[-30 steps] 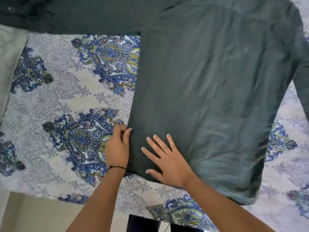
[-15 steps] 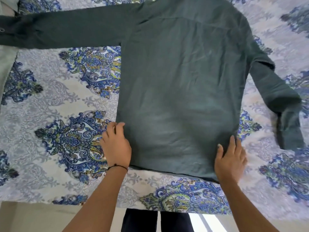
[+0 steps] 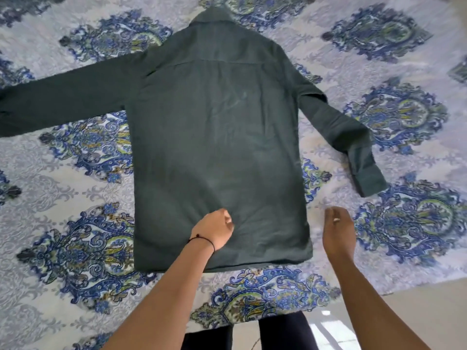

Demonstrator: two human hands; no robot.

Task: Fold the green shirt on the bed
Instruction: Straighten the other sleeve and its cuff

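Two hands are in view over the bed (image 3: 379,72), and we record both as bare. We find the shirt (image 3: 217,137) lying flat, back side up, spread across the middle of the patterned sheet (image 3: 75,188). Its collar (image 3: 211,16) points toward the far edge of the bed, and its hem (image 3: 252,263) lies near the front edge, parallel to it.

We note the left sleeve (image 3: 63,107) stretched out straight toward the left edge of the bed, running out of view there. The right sleeve (image 3: 341,132) slants down toward the right, with its cuff (image 3: 369,178) resting on the sheet, apart from the body of the shirt.

We observe the left hand (image 3: 214,229) over the lower middle of the shirt, fingers curled in loosely. Cloth puckers beside the knuckles, but we cannot tell whether the fingers pinch fabric or merely rest on it. A dark thread band (image 3: 202,239) circles that wrist.

We observe the right hand (image 3: 337,228) over the sheet, just beside the shirt's right side edge and near the hem corner. It is blurred; the fingers appear loosely curled, and we see nothing held in them. It does not touch the shirt.

Dark trousers (image 3: 283,332) and pale floor (image 3: 417,311) show below the front edge of the bed.
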